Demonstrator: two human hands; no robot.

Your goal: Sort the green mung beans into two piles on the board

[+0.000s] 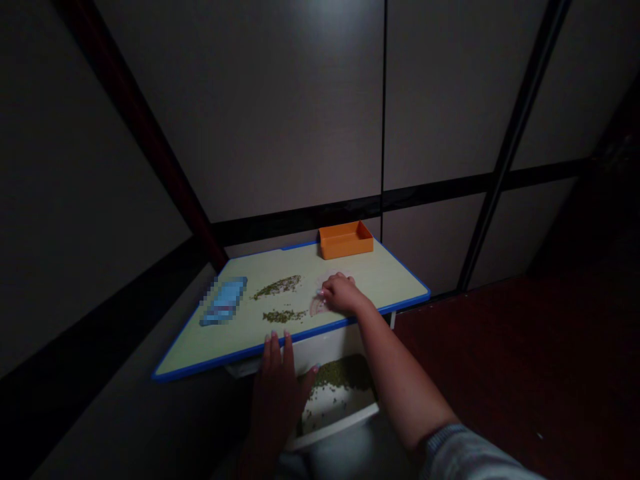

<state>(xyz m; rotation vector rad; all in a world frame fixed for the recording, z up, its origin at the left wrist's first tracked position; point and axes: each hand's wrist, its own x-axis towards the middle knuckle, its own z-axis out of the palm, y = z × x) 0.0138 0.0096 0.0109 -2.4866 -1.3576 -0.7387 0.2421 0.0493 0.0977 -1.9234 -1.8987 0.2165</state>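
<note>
My right hand [341, 293] is closed, thumb and fingers pinched on a clear, pinkish half-round plate that looks like a protractor [317, 307], standing on or just over the tabletop [240, 343]. Left of it, small green beans [283, 316] lie in a loose patch, with a second, longer streak of beans [278, 287] behind. My left hand [277, 387] is open, fingers stretched toward the table's blue front edge and thumb apart, above an open white drawer [345, 419]. More green beans [345, 373] are heaped at the drawer's back, some scattered toward its front.
An orange open box [347, 248] stands at the table's back edge. A blue pack [225, 301], partly blurred out, lies at the left side. Panelled cabinet doors [300, 120] rise right behind the table. Dark red floor [500, 373] is on the right.
</note>
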